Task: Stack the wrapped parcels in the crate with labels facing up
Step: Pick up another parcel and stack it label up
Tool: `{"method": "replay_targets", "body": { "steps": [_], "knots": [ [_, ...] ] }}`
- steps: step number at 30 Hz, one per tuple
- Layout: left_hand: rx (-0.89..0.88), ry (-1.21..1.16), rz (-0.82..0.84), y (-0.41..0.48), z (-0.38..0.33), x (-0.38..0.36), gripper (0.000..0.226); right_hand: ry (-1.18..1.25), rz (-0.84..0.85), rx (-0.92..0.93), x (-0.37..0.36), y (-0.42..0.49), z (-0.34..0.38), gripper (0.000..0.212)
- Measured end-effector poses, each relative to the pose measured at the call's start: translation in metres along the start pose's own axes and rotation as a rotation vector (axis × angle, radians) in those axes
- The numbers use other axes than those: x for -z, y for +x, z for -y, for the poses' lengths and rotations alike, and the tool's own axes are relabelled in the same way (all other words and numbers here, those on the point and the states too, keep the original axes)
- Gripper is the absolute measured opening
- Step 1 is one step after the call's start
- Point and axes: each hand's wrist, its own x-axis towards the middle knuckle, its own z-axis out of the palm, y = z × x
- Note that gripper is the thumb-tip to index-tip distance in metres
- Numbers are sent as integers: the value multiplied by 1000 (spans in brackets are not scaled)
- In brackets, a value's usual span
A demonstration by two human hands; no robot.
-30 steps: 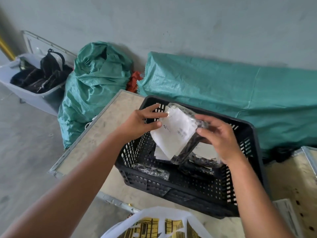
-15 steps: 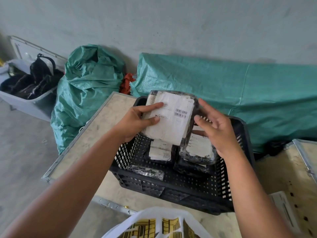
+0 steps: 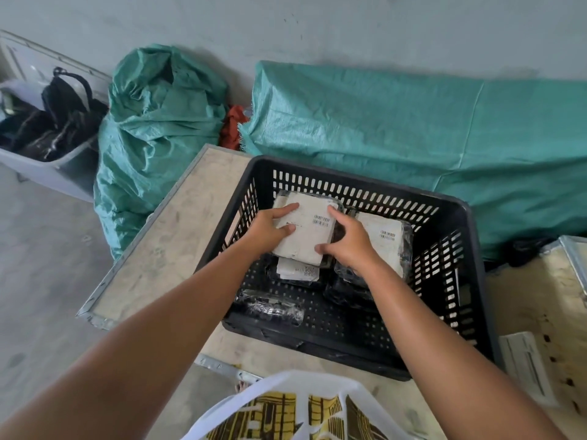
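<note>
A black slatted crate point(image 3: 451, 214) stands on a wooden board. Inside it, both hands hold a wrapped parcel point(image 3: 309, 231) with its white barcode label facing up, at the back left on top of another labelled parcel point(image 3: 297, 269). My left hand point(image 3: 270, 230) grips its left edge; my right hand point(image 3: 349, 246) grips its right edge. A second stack with a label-up parcel point(image 3: 386, 239) lies to the right, partly hidden by my right hand. A small dark wrapped parcel point(image 3: 270, 306) lies alone at the crate's front left.
A white and yellow plastic bag point(image 3: 292, 408) sits at the bottom edge. Green woven sacks point(image 3: 152, 128) and a green tarp point(image 3: 413, 122) lie against the wall. A grey tub with dark bags point(image 3: 44, 128) stands at far left. A wooden box point(image 3: 565, 300) is to the right.
The parcel was turned label-up above the crate, then lowered with both hands onto the back-left stack inside the crate.
</note>
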Motion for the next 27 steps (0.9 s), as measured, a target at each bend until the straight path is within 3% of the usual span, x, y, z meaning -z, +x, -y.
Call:
{"method": "replay_targets", "body": {
  "steps": [8,13,20,27],
  "knots": [
    [69,260,191,31,12,1,69,-120,59,-151,-32,29,-1,108],
    [123,225,283,29,39,-9,82,-178,57,-262,-48,37,-12,98],
    [142,280,224,40,54,-15,80,-224,123,-436,-56,54,-11,100],
    [83,387,162,43,57,-18,83,-213,135,-465,-58,56,-11,96]
  ]
}}
